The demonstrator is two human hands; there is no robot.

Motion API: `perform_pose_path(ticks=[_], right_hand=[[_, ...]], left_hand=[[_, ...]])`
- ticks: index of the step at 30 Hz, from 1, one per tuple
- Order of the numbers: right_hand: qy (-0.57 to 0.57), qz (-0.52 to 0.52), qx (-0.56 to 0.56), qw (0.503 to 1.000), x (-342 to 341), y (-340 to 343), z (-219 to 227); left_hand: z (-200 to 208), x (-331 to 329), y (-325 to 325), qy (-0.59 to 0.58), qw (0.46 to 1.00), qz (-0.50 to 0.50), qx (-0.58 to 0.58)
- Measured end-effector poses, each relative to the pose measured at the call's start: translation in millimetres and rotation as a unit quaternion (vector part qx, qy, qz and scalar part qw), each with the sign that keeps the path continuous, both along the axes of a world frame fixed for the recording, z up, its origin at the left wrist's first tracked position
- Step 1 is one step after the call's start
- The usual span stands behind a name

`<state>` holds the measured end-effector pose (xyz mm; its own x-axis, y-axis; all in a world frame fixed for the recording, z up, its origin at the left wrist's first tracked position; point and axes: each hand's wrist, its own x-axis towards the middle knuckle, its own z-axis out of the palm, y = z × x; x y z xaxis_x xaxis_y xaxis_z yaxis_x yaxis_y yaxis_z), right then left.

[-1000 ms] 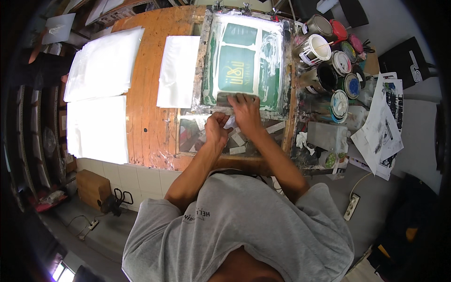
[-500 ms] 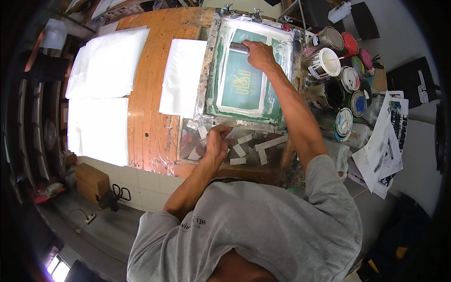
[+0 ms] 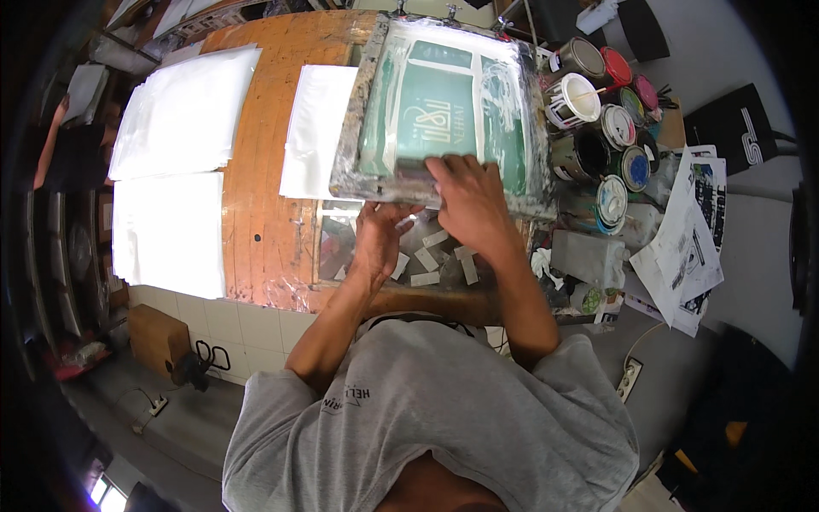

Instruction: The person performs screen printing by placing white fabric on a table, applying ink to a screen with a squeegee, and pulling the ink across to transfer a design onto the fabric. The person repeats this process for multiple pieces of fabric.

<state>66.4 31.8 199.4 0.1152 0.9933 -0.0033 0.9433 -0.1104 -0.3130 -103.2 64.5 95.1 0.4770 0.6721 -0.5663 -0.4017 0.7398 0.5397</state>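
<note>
A screen printing frame with a green mesh and a pale design is tilted, its near edge raised off the bench. My left hand grips that near edge from below, fingers curled at the underside and partly hidden. Over the near end of the mesh, my right hand is closed round a squeegee, which lies partly under the fingers. Just left of the frame, and partly covered by it, is a stack of white sheets.
Two more white stacks, a far one and a near one, lie on the wooden table. Open ink cans crowd the right side beside loose printed papers. Pale tape strips dot the glassy surface below the frame. Clamps stand at its far edge.
My right hand has drawn the squeegee from the mesh's far end to its near end. The frame's near edge has risen, with my left hand moving up and slightly left under it.
</note>
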Motion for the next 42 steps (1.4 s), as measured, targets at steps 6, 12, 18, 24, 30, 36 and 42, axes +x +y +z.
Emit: perform_pose_path(ticks=[6,12,18,24,30,36,42], right_hand=[[-0.074,0.005,0.205,0.976,45.3,67.2,65.7],[-0.067,0.009,0.177,0.982,73.3,113.9,127.6],[0.012,-0.050,0.079,0.996,95.1,140.6,163.5],[0.002,-0.058,0.051,0.997,108.5,152.1,181.2],[0.029,0.002,0.052,0.998,104.8,147.9,191.1],[0.031,-0.032,0.064,0.997,92.8,136.3,178.8],[0.009,-0.034,0.088,0.995,94.8,133.2,172.1]], left_hand=[[95.6,33.5,59.8,-0.139,0.976,0.005,0.166],[-79.5,20.8,156.2,0.625,0.654,0.028,0.425],[-101.8,17.2,169.1,0.593,0.600,-0.076,0.531],[-41.4,-88.8,253.8,0.854,0.338,0.074,0.387],[-89.9,70.8,76.6,0.445,0.601,-0.011,0.664],[-110.9,115.5,-18.7,0.516,0.527,-0.185,0.650],[-98.0,111.4,-3.6,0.452,0.586,-0.203,0.641]])
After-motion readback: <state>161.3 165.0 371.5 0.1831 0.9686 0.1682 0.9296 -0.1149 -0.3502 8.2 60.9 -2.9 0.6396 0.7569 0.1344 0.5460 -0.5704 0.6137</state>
